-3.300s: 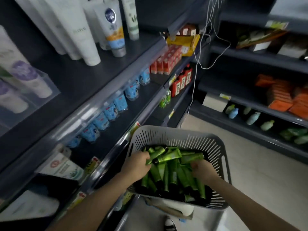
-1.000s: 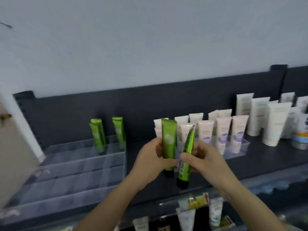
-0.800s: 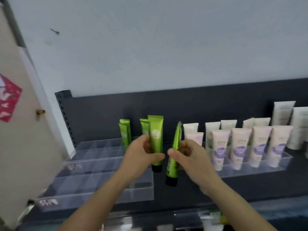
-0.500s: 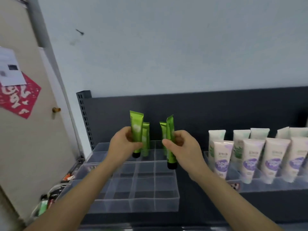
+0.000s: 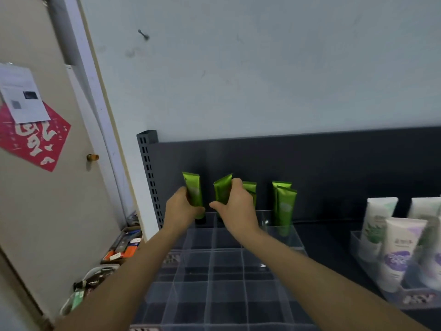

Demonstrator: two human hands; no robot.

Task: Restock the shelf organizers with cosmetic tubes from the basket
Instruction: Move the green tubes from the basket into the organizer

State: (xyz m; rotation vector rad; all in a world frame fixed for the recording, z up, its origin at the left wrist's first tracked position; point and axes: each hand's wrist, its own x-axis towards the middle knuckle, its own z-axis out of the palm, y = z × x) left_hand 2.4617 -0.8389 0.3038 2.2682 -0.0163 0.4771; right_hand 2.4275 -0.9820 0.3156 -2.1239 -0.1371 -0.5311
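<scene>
One green tube [image 5: 193, 192], clasped in the left hand [image 5: 180, 209], and a second tube [image 5: 222, 190], clasped in the right hand [image 5: 236, 212], have just come down over the back row of the organizer [image 5: 226, 271], so slotting looks imminent.

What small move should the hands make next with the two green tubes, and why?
Probably lower both tubes into the back-row cells and release. The left hand holds the left tube upright, cap down, at the organizer's back edge; the right hand holds the right tube beside it. Further right in that row stand other tubes.
</scene>
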